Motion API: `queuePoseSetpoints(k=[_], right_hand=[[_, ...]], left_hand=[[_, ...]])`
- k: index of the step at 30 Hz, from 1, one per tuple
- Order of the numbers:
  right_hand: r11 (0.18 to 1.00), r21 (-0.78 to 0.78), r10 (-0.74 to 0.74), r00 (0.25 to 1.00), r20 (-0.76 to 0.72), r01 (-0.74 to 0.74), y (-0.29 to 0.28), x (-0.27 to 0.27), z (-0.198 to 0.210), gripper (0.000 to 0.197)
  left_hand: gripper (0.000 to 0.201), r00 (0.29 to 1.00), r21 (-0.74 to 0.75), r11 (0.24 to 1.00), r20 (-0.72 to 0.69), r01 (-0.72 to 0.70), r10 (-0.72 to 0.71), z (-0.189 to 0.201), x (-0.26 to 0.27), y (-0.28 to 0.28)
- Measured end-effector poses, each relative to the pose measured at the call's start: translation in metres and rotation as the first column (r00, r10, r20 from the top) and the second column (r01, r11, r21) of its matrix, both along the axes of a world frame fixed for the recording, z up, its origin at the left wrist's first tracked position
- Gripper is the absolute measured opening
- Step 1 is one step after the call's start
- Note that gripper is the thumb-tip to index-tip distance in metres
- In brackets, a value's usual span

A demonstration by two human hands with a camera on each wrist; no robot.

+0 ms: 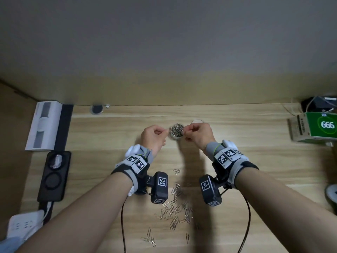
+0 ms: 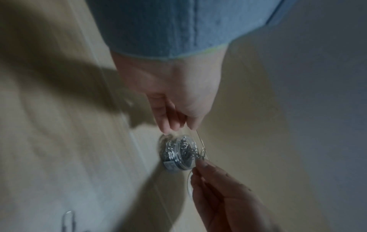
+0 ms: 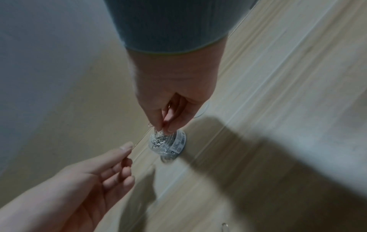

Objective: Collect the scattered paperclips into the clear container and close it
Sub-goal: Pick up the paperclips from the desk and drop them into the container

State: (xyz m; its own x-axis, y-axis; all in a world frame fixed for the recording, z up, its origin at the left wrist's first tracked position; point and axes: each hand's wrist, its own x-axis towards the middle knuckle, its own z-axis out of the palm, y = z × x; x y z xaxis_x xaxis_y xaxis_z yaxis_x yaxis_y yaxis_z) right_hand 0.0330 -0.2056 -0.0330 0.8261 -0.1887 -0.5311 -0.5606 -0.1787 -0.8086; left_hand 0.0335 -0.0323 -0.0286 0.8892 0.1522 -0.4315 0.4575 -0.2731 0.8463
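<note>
A round clear container [image 1: 176, 132], heaped with silver paperclips, stands open on the wooden desk [image 1: 255, 161]. My left hand [image 1: 166, 132] is at its left rim and my right hand [image 1: 184, 132] at its right rim. The right hand [image 3: 161, 128] pinches a small bunch of paperclips [image 3: 157, 132] just over the container [image 3: 168, 145]. A thin straight wire-like clip [image 3: 142, 138] runs from that bunch to my left fingertips [image 3: 127, 147], which pinch its other end. The clear lid [image 1: 197, 122] lies behind the right hand. Several loose paperclips [image 1: 175, 207] lie scattered near the front edge.
At the left stand a white box [image 1: 43, 125], a black tray [image 1: 54, 175] and a power strip [image 1: 23, 225]. At the right edge sits a green carton [image 1: 317, 126]. A round cable hole [image 1: 96, 109] is at the back, and cables [image 1: 123, 225] trail from both wrist cameras.
</note>
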Motion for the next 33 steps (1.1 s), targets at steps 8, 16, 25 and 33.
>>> queuePoseSetpoints(k=[8,16,25,33], right_hand=[[1.0,-0.001,-0.03,0.998,0.052,0.03,0.0,-0.007,0.012,0.022],[0.995,-0.089,-0.058,0.995,-0.082,0.05,-0.029,-0.083,-0.009,0.024],[0.985,-0.168,-0.006,0.983,-0.181,-0.025,-0.049,-0.154,-0.03,0.02],[0.877,-0.318,0.325,0.932,-0.161,-0.361,-0.024,-0.211,-0.027,0.06]], left_hand=[[0.006,0.994,0.071,0.991,-0.02,0.112,-0.111,-0.004,-0.024,0.017],[0.064,0.708,0.473,0.567,-0.195,0.674,-0.679,-0.02,-0.094,-0.003],[0.045,0.638,0.526,0.472,-0.189,0.708,-0.746,-0.017,-0.139,-0.007],[0.081,0.537,0.611,0.315,-0.219,0.726,-0.815,-0.012,-0.199,0.001]])
